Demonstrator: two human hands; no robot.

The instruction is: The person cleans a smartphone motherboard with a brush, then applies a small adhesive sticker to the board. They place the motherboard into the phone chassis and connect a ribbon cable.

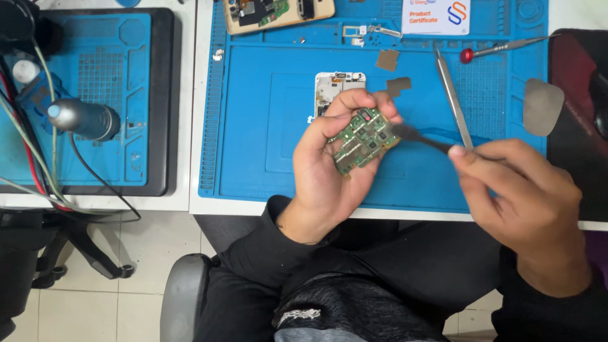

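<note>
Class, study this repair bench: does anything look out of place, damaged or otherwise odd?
Yes. The white phone frame on the blue mat lies stripped open. Its green circuit board is out, held in the left hand, while the right hand holds a dark tool against it. Small loose parts lie scattered nearby.

Green board (364, 140) with black chips, bright blue gridded mat (266, 126), white desk (193, 95), red-tipped screwdriver (500, 48), dark tweezers (421, 137).

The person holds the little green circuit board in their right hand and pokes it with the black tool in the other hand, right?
Not quite. The head view shows the green circuit board in the left hand. The right hand holds the black tool, its tip at the board.
</note>
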